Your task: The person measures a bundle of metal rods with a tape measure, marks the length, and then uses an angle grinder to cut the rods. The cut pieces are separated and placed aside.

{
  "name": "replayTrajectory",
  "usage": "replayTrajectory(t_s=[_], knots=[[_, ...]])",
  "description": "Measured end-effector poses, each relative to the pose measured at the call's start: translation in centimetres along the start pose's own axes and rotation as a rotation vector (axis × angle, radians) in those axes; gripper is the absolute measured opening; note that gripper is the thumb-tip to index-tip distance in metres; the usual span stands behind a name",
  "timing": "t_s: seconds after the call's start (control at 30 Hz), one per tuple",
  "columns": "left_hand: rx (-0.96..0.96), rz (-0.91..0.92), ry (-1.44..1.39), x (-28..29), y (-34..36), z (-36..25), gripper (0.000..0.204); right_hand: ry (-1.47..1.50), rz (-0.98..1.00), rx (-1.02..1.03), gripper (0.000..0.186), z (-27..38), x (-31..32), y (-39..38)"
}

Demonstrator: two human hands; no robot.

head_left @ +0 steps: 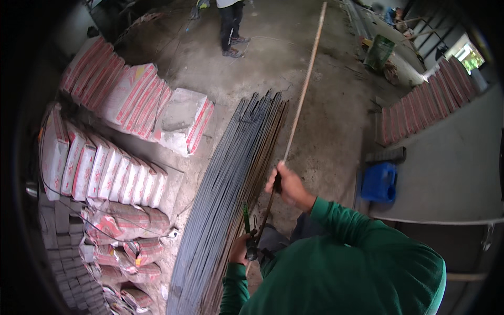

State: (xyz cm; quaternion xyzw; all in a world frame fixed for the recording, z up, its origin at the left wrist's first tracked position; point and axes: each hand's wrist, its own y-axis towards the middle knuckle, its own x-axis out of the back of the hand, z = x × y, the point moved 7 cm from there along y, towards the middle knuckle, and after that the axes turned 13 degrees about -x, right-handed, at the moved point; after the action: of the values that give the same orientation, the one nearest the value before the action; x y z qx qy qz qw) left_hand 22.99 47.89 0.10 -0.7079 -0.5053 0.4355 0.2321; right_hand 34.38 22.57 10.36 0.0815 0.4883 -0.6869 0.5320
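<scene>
A long thin steel rod slants from the far floor down toward my body, paler above and darker below. My right hand is closed around it, and a small dark patch shows at the fingers. Lower and to the left, my left hand is closed at a dark object with a green strip sticking up from it. The rod's lower part runs down to this hand; its exact hold on the rod is hidden. Left of both hands lies a long bundle of steel bars, greyish with a rusty right side.
Stacked red-and-white bags and more upright bags stand at left, above grey blocks. A blue jerrycan stands at right, near another bag row. A person stands on the far floor.
</scene>
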Motion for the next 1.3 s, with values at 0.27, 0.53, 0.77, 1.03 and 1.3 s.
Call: replayTrajectory(t_s=[0.27,0.53,0.77,1.03,1.3], knots=[[-0.113,-0.092,0.375,5.9,8.4,12.8,0.023,-0.041,-0.031,0.115,0.024,21.6,4.5,6.1],[-0.528,-0.287,1.172,-9.2,21.7,11.4,0.023,-0.196,-0.367,0.131,0.038,38.5,21.3,16.1],[-0.413,-0.299,1.118,-24.1,29.4,6.5,0.024,-0.304,-0.371,0.08,0.045,56.2,36.3,26.4],[-0.481,-0.305,0.951,-34.5,33.1,4.4,0.024,-0.556,-0.598,0.094,0.032,71.3,50.6,33.2],[-0.236,-0.353,0.82,-33.0,45.2,9.9,0.031,-1.119,-0.624,-0.15,0.019,70.5,66.3,47.3]])
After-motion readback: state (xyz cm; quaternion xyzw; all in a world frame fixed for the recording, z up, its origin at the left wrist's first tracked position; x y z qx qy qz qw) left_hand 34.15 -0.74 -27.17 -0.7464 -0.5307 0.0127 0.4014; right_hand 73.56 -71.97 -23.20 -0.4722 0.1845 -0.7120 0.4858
